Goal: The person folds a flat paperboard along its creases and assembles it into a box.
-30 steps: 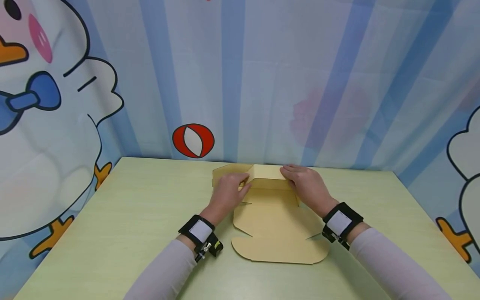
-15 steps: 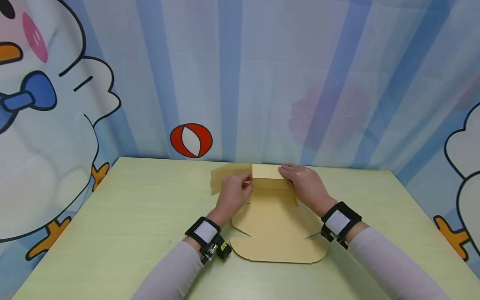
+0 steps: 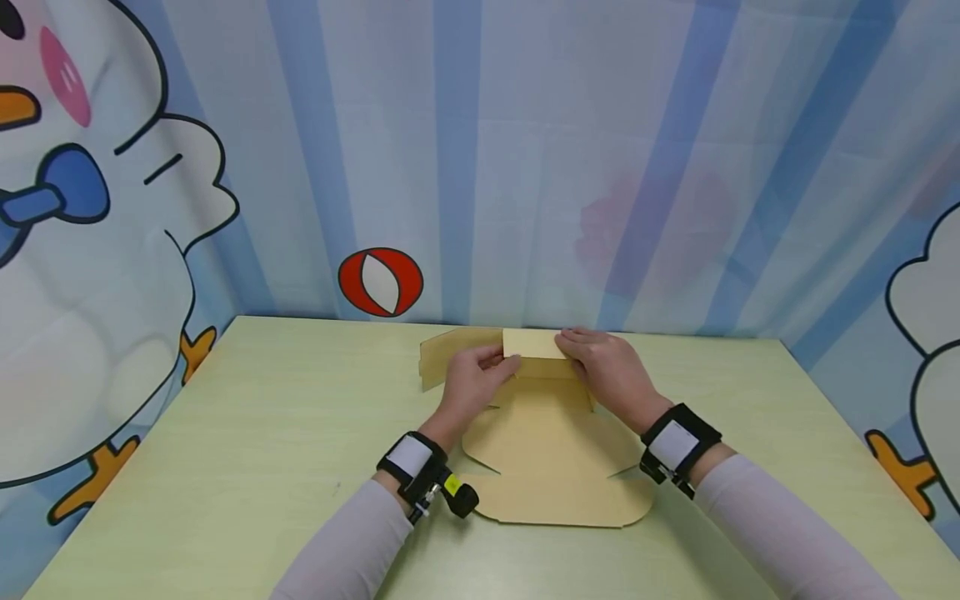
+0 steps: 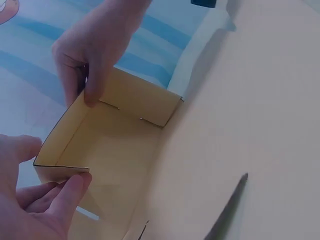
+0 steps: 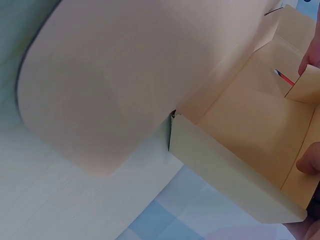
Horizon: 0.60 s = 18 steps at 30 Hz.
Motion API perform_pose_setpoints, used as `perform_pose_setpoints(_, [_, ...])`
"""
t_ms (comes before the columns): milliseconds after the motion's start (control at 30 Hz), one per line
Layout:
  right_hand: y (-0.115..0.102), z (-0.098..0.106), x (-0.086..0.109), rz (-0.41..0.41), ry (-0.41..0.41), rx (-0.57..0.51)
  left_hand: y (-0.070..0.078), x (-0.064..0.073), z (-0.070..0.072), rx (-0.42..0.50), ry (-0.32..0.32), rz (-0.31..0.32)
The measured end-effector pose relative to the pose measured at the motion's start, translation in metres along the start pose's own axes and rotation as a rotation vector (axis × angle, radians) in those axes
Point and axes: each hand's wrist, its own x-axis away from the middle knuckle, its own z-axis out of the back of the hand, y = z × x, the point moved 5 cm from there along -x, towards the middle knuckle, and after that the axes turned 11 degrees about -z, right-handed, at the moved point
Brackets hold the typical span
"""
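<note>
A tan cardboard box blank (image 3: 555, 450) lies partly folded, its far end raised into a low wall. The wide front panel with rounded, slotted corners lies flat. At the wall's left corner, my left hand (image 3: 476, 383) pinches a short folded flap (image 4: 62, 173) between thumb and fingers. A side panel (image 3: 450, 354) sticks out left behind that hand. My right hand (image 3: 615, 371) grips the wall's right corner, thumb inside, fingers behind. In the right wrist view, the right side wall (image 5: 235, 170) stands upright, and my right thumb (image 5: 310, 159) presses inside the end wall.
The box blank sits near the back of a pale wooden table (image 3: 315, 433). Right behind the table's far edge hangs a blue striped curtain (image 3: 525, 167) with cartoon figures. Each wrist wears a black strap (image 3: 416, 467) with a camera.
My left hand has shifted right and turned inward, its thumb now reaching over the corner flap. The right hand keeps its grip on the right corner.
</note>
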Motion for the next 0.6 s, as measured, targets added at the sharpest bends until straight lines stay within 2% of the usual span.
perform_pose_setpoints(133, [0.000,0.000,0.000,0.003,0.005,0.001,-0.006,-0.001,-0.002,0.187,0.027,0.100])
perform_pose_setpoints(333, [-0.001,0.001,0.000,0.011,0.004,-0.004,-0.006,-0.001,-0.006,0.359,0.030,0.207])
perform_pose_setpoints(467, [-0.002,0.001,0.000,0.016,-0.005,-0.001,-0.004,0.000,-0.010,0.491,0.008,0.271])
perform_pose_setpoints(600, [-0.001,0.001,0.000,0.011,-0.013,-0.003,-0.003,0.000,-0.013,0.612,-0.030,0.307])
